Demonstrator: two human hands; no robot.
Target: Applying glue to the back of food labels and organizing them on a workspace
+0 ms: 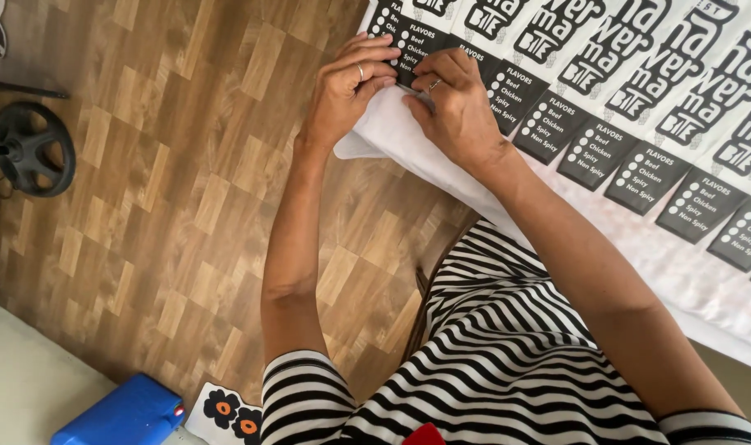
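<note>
A row of several overlapping white paper bags (pixel 606 74) with black printed panels lies along a table covered in white cloth (pixel 680 272). My left hand (pixel 355 82) and my right hand (pixel 449 103) meet at the near end of the row. Both pinch the edge of the end bag (pixel 412 45) at its black panel. Each hand wears a ring. A small thin object shows under my right fingers, too hidden to identify. My striped sleeves and top fill the lower frame.
Wood-pattern floor (pixel 169 181) lies left of the table. A round black fan base (pixel 31 148) stands at the far left. A blue plastic box (pixel 120 416) and a white item with orange flowers (pixel 227 416) sit at the bottom left.
</note>
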